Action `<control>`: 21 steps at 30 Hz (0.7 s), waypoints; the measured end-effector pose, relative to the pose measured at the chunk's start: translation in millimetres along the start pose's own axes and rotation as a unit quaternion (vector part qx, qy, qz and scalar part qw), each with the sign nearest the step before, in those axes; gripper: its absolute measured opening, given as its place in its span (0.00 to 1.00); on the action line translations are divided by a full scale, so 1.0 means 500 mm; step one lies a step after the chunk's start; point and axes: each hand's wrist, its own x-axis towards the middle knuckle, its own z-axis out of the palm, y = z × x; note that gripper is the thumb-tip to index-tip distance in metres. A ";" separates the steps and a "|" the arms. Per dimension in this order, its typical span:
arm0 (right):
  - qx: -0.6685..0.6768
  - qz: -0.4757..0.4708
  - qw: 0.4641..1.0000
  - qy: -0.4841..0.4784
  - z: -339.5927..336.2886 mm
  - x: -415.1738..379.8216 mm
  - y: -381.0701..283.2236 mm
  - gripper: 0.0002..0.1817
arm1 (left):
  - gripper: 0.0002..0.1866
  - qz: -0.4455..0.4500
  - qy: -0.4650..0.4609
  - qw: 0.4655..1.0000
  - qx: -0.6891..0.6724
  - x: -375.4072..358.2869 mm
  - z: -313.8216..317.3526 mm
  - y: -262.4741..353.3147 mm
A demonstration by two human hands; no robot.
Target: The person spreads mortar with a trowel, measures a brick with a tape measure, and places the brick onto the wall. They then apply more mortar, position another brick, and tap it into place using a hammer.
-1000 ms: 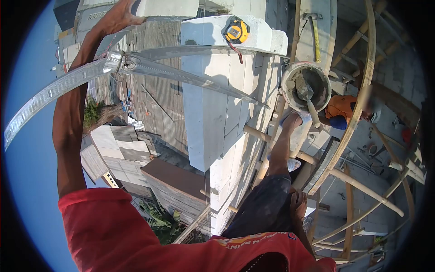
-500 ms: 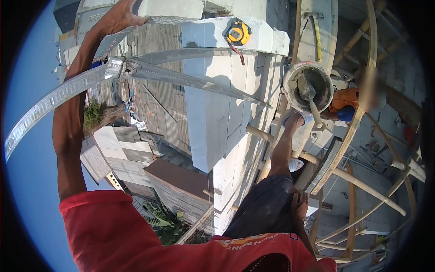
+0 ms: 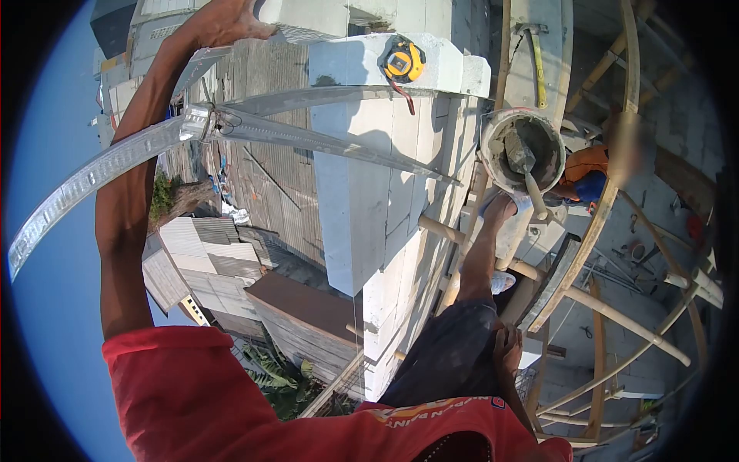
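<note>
At the top edge of the view my left hand is closed around the near end of a pale concrete block. Its thumb lies along the block, and some fingers are cut off by the frame. A yellow and black tape measure sits on the white block wall to the right of that hand. My right hand is beside my dark shorts, partly in shadow; its fingers do not show clearly. By my foot stands a bucket of grey mortar with a trowel in it.
A ribbed metal strip crosses in front of my left arm, tied with wire to other strips. A yellow-handled hammer lies on a plank beyond the bucket. Bamboo poles stand at right, near another person in orange. Roofs lie far below.
My left hand has shifted slightly to the right, and the block's near end has moved with it. The view has tilted a little. My right hand looks the same.
</note>
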 end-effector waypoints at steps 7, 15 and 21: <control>-0.001 0.004 1.000 -0.004 -0.004 -0.004 -0.003 0.16 | 0.57 -0.001 0.004 1.000 0.006 0.006 -0.001 -0.001; -0.001 -0.022 1.000 0.009 -0.001 -0.011 0.010 0.17 | 0.58 -0.037 0.090 0.995 0.019 -0.077 0.007 -0.040; 0.066 0.046 0.996 0.028 -0.010 -0.030 -0.018 0.17 | 0.55 -0.346 0.178 0.882 -0.266 -0.297 0.140 -0.200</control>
